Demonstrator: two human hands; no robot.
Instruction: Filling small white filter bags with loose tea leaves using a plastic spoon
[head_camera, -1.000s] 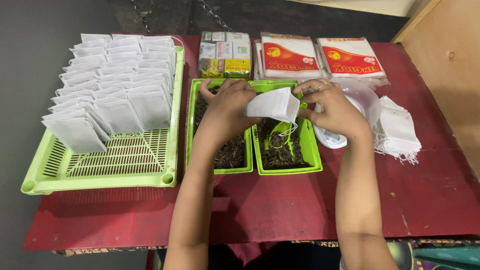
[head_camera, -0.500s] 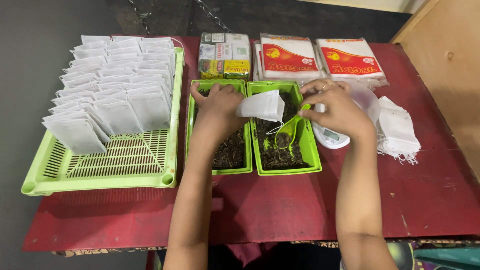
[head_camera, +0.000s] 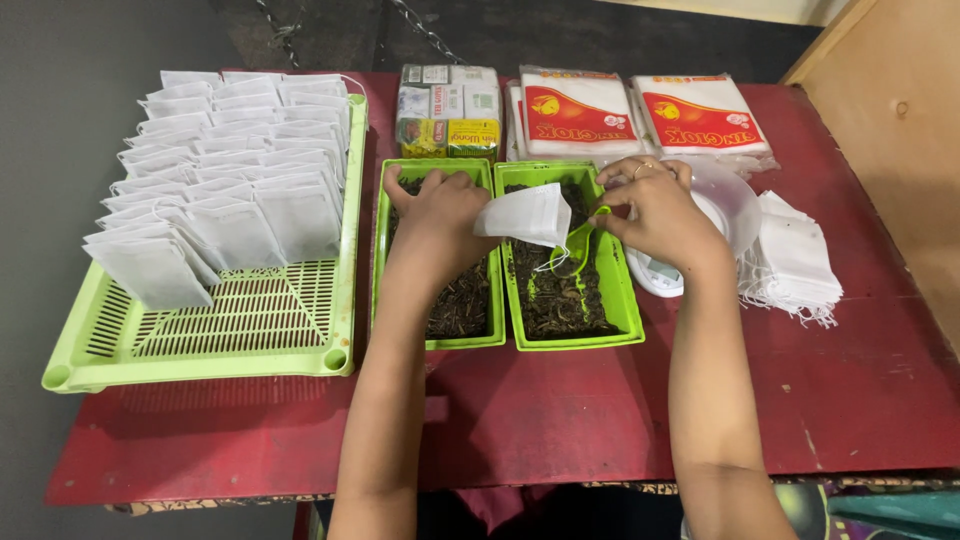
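Observation:
My left hand (head_camera: 437, 215) holds a small white paper pouch (head_camera: 527, 213) by its edge, above two green trays (head_camera: 570, 338) of dark loose tea leaves. My right hand (head_camera: 660, 208) grips a small green scoop (head_camera: 579, 240) whose bowl sits at the mouth of the pouch, over the right tray. A thin string hangs from the pouch toward the leaves.
A large green slotted basket (head_camera: 230, 340) on the left holds several rows of filled white pouches (head_camera: 215, 170). Behind the trays lie small boxes (head_camera: 447, 110) and two red-and-white packets (head_camera: 640, 110). A white scale (head_camera: 722, 200) and a stack of empty pouches (head_camera: 795, 260) sit at right on the red table (head_camera: 560, 410).
The pouch has come down and left over the right tray. My right hand has brought the green scoop up out of the leaves to the pouch's mouth.

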